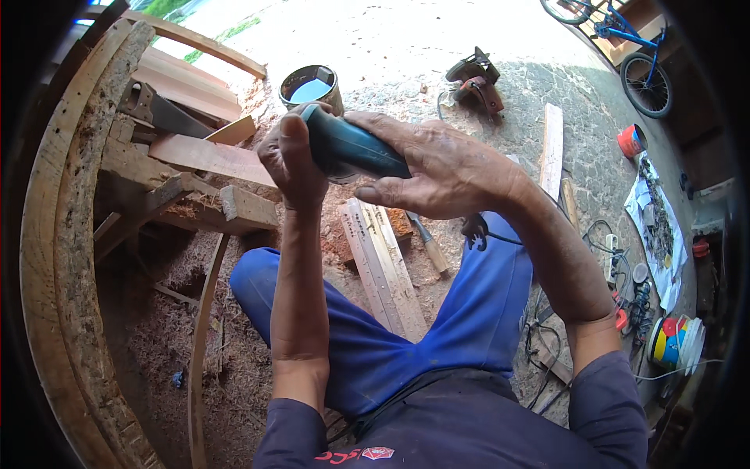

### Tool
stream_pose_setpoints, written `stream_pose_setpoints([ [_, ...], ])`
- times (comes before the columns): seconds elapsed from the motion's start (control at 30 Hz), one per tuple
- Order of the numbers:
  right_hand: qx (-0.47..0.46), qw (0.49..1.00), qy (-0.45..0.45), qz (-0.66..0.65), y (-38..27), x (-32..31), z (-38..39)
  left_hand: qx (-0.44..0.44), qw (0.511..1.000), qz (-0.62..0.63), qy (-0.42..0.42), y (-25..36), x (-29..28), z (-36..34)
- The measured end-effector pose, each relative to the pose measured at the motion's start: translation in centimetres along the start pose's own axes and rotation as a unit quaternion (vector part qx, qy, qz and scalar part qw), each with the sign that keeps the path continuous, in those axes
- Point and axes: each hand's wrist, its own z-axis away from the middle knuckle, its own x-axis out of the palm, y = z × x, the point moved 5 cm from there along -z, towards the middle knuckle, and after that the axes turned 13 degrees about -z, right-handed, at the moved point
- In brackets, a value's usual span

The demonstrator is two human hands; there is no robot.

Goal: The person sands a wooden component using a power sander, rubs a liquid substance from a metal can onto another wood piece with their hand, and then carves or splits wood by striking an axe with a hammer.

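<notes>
In front of my chest is a teal power tool [355,146] with a rounded body; its underside and working end are mostly hidden. My left hand [301,160] grips the tool's far left end, thumb raised beside it. The other end lies in my right hand [441,168], fingers along the top and thumb underneath. A black cord [500,238] hangs below my right wrist. Under the tool, between my knees, narrow wooden strips [383,270] lie on the sawdust-covered floor. Beside them rests a chisel [431,248] with a wooden handle.
A timber frame [74,234] stands at my left, with a handsaw [168,113] on it. Ahead are a bucket [332,98] and a red-and-black power tool [478,84]. To the right are a plank [551,148], cables, a power strip [610,258], and a bicycle [644,78] farther off.
</notes>
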Motion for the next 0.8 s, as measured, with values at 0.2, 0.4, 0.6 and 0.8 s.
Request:
stream_pose_setpoints([
  [0.2, -0.024, 0.986, -0.016, -0.166, 3.0, -0.5, 5.3, 0.185, 0.972, -0.038, -0.139, 2.4, 2.5, -1.4],
  [0.4, -0.106, 0.946, 0.242, -0.187, 3.1, -1.5, 15.2, 0.185, 0.921, 0.088, -0.332, 1.6, 12.0, -0.2],
  [0.6, 0.12, 0.935, 0.332, -0.042, 4.0, -3.2, 26.8, 0.228, 0.924, -0.054, -0.304, 5.2, 19.0, 7.2],
  [0.8, 0.374, 0.843, 0.339, 0.185, 5.4, -4.9, 39.3, 0.0, 0.91, -0.175, -0.376, -9.3, 12.1, 5.4],
])
